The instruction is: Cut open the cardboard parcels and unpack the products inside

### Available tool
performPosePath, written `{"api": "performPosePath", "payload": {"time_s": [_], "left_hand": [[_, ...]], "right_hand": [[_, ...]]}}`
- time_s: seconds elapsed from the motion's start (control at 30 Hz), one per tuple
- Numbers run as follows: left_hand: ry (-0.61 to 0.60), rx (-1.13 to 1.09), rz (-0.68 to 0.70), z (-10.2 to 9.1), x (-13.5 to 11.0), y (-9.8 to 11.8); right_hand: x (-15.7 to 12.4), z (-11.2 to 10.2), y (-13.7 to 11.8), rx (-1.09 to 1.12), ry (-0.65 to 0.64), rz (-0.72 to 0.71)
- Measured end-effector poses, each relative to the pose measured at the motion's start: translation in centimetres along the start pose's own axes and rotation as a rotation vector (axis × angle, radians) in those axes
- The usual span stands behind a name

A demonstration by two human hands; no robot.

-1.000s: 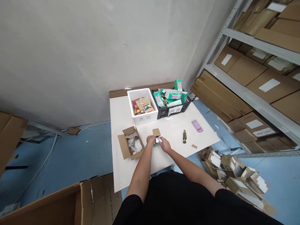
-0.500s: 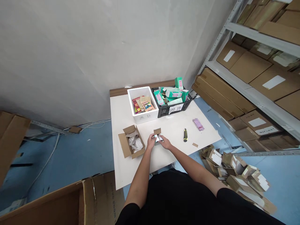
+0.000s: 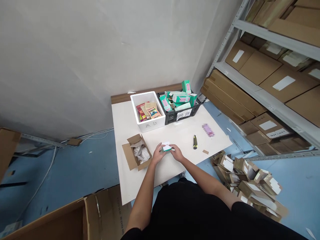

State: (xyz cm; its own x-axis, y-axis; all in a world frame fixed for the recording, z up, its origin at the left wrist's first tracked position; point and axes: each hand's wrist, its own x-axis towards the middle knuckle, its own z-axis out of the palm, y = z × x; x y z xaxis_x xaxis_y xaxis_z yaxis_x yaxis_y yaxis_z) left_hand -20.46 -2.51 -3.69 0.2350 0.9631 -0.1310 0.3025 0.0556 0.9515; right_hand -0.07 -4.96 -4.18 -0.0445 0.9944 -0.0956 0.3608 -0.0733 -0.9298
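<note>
Above the front half of the white table (image 3: 140, 180), my left hand (image 3: 158, 153) and my right hand (image 3: 177, 153) grip a small white-and-green box (image 3: 166, 147) from either side. Its white top faces up, and a green edge shows along the near side. What the box contains is out of sight. Left of my hands stands an open cardboard box (image 3: 130, 156) with crumpled white packing (image 3: 142, 154) inside. To the right lie a black-and-yellow box cutter (image 3: 195, 142) and a small brown cardboard scrap (image 3: 205, 152).
At the table's back, a white foam box (image 3: 152, 126) holds booklets; beside it a black crate (image 3: 171, 117) holds several green boxes. A blurred purple item (image 3: 208, 130) lies farther right. Shelving (image 3: 252, 80) with cartons and a carton heap (image 3: 247, 180) flank the right side.
The small box's raised brown flap has been folded down, so its white top now shows. My hands still hold it. The whole view has shifted slightly.
</note>
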Motion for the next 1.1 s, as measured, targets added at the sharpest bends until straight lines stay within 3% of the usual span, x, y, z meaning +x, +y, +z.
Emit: {"api": "performPosePath", "payload": {"time_s": [0.33,0.53,0.6,0.73,0.87,0.93,1.1], "left_hand": [[-0.019,0.235,-0.016,0.2,-0.8,-0.2],[0.071,0.28,-0.011,1.3,-1.3,-0.2],[0.07,0.379,-0.001,1.5,-0.9,0.6],[-0.049,0.605,0.02,0.6,0.8,3.1],[-0.135,0.653,0.015,-0.9,2.8,5.5],[-0.104,0.636,0.027,-1.5,3.4,6.4],[0.084,0.408,0.066,-2.2,5.5,9.5]], "right_hand": [[0.6,-0.2,0.9,-0.057,-0.026,0.022],[0.9,0.5,2.5,0.216,-0.02,0.139],[1.2,0.8,3.0,0.284,-0.015,0.166],[1.7,1.1,3.0,0.306,-0.077,0.159],[2.0,0.6,2.7,0.36,-0.151,0.189],[1.9,-0.2,2.8,0.353,-0.128,0.27],[2.7,-4.4,2.9,0.22,0.093,0.419]]}}
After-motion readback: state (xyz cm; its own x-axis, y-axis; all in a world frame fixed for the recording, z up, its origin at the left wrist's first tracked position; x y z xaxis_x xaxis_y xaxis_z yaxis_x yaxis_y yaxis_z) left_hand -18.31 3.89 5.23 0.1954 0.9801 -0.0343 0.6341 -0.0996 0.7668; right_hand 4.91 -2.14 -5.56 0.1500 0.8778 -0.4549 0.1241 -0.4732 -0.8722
